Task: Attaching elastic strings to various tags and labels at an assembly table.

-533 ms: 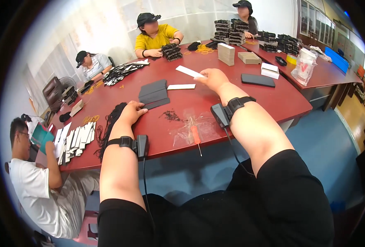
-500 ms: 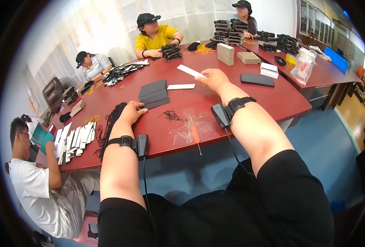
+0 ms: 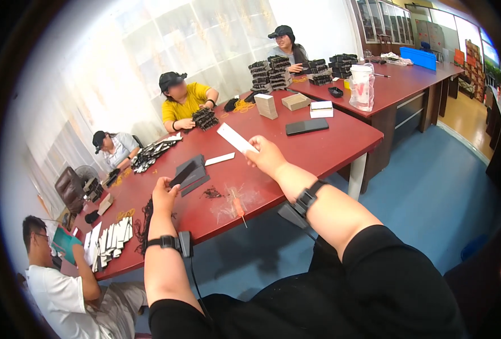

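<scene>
- Holding a white strip (image 3: 233, 137), flat, long and narrow, the right hand (image 3: 266, 156) pinches its near end.
- The left hand (image 3: 164, 196) pinches a thin, dark black strip (image 3: 188, 172).

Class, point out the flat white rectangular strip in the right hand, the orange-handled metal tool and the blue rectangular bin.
Flat white rectangular strip (image 3: 235, 137): head view, middle of its face.
Orange-handled metal tool (image 3: 238, 207): head view, on the handle.
Blue rectangular bin (image 3: 418, 59): head view, on its long near side.
</scene>
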The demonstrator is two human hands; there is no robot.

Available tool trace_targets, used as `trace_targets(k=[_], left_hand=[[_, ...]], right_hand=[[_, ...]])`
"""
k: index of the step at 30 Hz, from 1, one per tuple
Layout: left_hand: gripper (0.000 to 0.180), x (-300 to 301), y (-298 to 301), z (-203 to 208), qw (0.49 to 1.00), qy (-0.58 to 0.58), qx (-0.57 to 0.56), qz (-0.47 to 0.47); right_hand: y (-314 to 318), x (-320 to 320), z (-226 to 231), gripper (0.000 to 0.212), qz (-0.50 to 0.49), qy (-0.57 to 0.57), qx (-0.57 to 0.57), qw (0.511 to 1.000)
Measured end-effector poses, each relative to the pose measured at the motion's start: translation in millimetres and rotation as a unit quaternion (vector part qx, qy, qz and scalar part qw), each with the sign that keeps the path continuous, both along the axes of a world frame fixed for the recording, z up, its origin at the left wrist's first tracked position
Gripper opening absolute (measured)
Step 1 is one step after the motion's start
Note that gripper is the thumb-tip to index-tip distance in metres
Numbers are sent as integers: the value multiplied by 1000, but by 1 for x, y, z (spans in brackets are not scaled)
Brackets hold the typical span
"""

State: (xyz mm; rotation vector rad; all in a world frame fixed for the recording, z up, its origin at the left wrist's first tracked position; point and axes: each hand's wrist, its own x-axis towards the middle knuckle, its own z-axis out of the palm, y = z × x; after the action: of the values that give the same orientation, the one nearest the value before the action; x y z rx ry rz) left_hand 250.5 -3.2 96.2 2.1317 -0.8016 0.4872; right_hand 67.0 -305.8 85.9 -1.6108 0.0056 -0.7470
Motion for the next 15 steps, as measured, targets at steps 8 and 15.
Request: trace_targets(k=[8,15], left_hand=[[30,-167,-1,-22,856,238,-355,-291],[23,-231,-46,-65,970,100,-101,-199]], right_hand=[[13,-105,-45,16,95,-110,203,968],[22,-137,-94,13,94,-9,126,988]])
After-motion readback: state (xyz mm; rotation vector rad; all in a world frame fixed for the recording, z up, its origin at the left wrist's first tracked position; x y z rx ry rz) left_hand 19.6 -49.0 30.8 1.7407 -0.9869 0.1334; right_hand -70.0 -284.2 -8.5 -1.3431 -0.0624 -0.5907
